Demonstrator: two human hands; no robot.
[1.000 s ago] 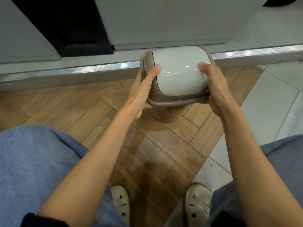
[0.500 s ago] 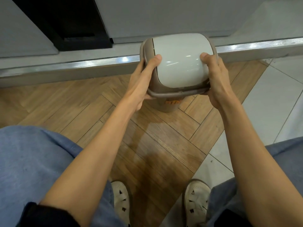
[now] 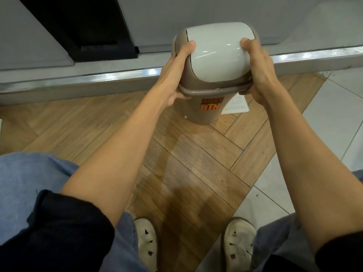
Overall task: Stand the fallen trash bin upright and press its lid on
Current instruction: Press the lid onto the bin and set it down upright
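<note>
A small taupe trash bin (image 3: 204, 112) with an orange sticker stands upright on the wooden floor. On top of it sits its lid (image 3: 216, 54), taupe with a pale grey swing flap. My left hand (image 3: 176, 75) grips the lid's left side, thumb on the flap and fingers under the rim. On the opposite side my right hand (image 3: 257, 73) holds it the same way. The bin's upper body is hidden behind the lid.
A metal threshold strip (image 3: 98, 77) runs across behind the bin, with a grey step and a dark panel (image 3: 82, 26) beyond. A white paper (image 3: 235, 107) lies right of the bin. White tiles (image 3: 324, 114) are on the right. My knees and shoes are below.
The view has pulled back and up, so more of the bin's body and its sticker show below the lid. Both hands keep the same grip on the lid.
</note>
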